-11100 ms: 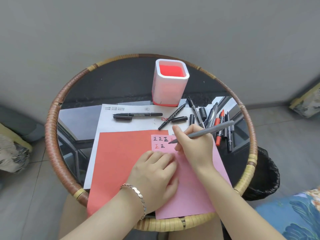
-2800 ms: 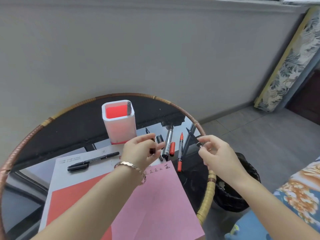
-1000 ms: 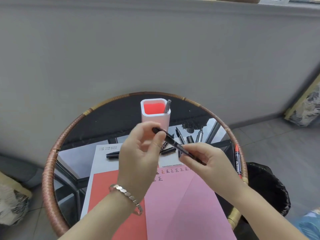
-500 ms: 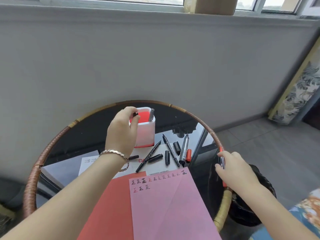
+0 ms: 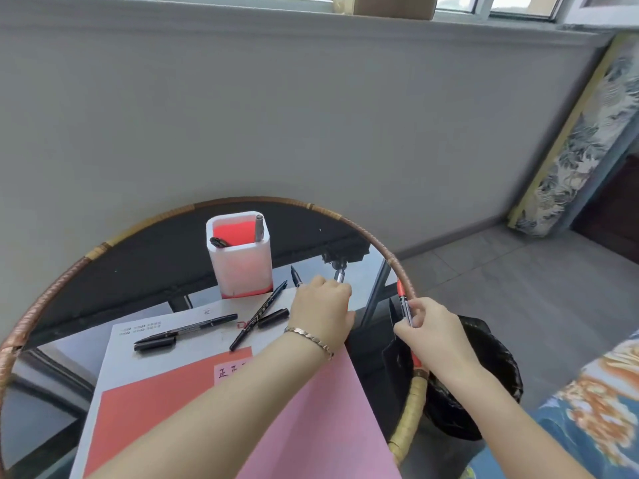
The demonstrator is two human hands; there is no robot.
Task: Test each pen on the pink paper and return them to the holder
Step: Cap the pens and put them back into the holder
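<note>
The white and pink pen holder (image 5: 238,261) stands at the back of the round glass table, with a grey pen (image 5: 259,228) and a black pen (image 5: 218,242) in it. The pink paper (image 5: 321,426), with written marks at its top edge, lies in front under my left forearm. My left hand (image 5: 321,312) rests palm down on the loose pens right of the holder. Its fingertips are hidden, and the tips of a silver pen (image 5: 339,276) and a black pen (image 5: 296,276) stick out beyond it. My right hand (image 5: 425,326) pinches a red pen (image 5: 403,300) at the table's right rim.
Two uncapped black pens (image 5: 186,330) (image 5: 259,314) and their caps lie on a white sheet (image 5: 214,340), with red paper (image 5: 155,392) over it. The rattan rim (image 5: 404,430) borders the table. A black-bagged bin (image 5: 484,375) stands right of it, below the rim.
My left hand has left the holder, where a black pen now stands, and has moved right and down onto the loose pens. My right hand still holds the red pen at the rim.
</note>
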